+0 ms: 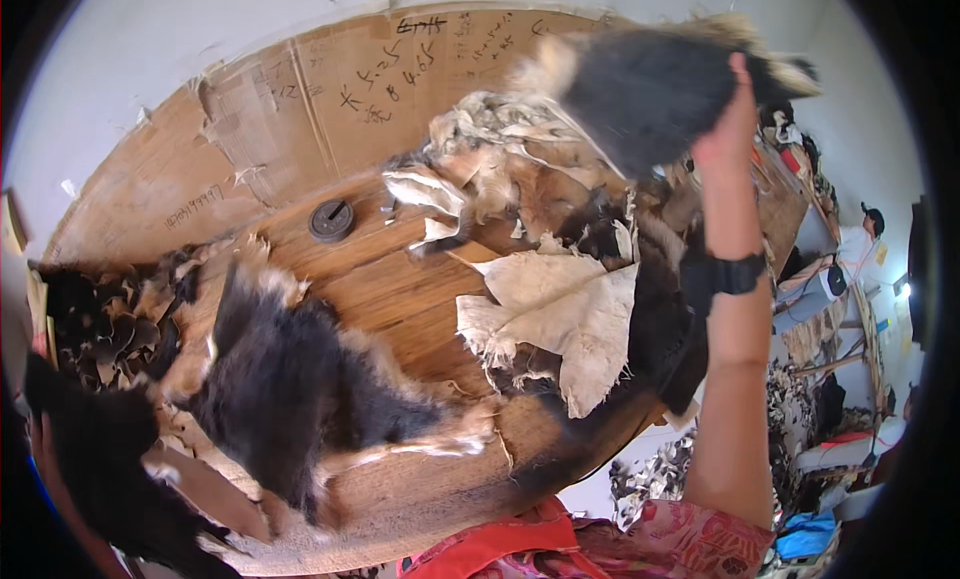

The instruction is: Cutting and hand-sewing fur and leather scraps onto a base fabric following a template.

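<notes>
My right hand [733,129] is raised at the upper right, gripping a dark fur pelt [650,89] with pale fringes. The pelt is smeared by motion and hangs over a pile of tan and white skins [520,169]. Below it, a pelt [555,314] lies with its cream leather side up. Toward the left of the table, a black pelt with tan edges [290,389] lies fur side up. My left hand does not show. A black furry piece [100,469] fills the lower left corner.
The wooden table [380,279] has a curved front edge and a cardboard sheet [270,129] standing behind it. A round dark metal disc [331,220] sits near the back. Dark scraps [110,319] heap at the left. At the right, a person [862,241] is near shelves.
</notes>
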`<state>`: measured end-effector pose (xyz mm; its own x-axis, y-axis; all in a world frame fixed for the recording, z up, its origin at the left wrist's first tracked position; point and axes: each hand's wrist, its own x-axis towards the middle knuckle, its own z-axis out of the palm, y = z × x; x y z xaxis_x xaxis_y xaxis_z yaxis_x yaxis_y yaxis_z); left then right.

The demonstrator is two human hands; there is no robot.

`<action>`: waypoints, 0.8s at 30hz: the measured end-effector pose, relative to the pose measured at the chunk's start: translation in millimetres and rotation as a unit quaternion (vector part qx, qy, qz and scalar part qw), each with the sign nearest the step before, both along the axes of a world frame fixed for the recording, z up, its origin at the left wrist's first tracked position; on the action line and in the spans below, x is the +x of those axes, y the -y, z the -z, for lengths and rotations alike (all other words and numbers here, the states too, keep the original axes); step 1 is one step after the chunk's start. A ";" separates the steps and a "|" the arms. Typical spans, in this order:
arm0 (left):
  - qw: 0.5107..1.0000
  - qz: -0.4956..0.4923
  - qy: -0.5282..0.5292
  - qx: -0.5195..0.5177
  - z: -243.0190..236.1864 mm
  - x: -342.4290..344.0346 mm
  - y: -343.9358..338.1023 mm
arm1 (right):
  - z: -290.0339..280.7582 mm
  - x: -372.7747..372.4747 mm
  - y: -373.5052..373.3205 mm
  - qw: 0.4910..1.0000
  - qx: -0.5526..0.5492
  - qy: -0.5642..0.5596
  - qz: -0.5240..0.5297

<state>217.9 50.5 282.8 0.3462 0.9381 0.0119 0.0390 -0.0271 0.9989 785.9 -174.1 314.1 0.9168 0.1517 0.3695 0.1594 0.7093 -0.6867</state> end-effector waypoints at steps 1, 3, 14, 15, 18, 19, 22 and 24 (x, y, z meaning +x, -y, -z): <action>0.999 0.032 0.003 0.003 -6.3 22.7 -1.0 | -5.8 -0.4 25.1 0.999 -0.006 0.046 -0.021; 0.995 0.099 0.010 0.010 -19.6 70.6 -3.2 | -19.4 -3.5 77.7 0.996 -0.060 -0.010 -0.063; 0.906 0.394 0.115 0.102 -55.1 435.7 -79.7 | 12.5 -87.8 199.0 0.983 -0.177 0.042 0.026; 0.883 0.438 0.129 0.107 -45.4 459.7 -81.5 | 12.1 -93.0 204.5 0.980 -0.187 0.062 0.040; 0.951 0.089 0.037 0.294 -8.7 498.3 -65.4 | 15.8 -109.3 215.4 0.972 -0.210 0.071 0.073; 0.929 0.180 0.015 0.324 6.0 493.8 -55.2 | 17.7 -112.6 216.6 0.971 -0.216 0.067 0.082; 0.856 0.485 0.036 0.172 67.4 437.3 -5.7 | 21.7 -113.7 210.9 0.967 -0.229 0.066 0.088; 0.806 0.574 -0.070 0.130 99.0 389.0 29.2 | 22.7 -107.6 196.4 0.968 -0.231 0.064 0.079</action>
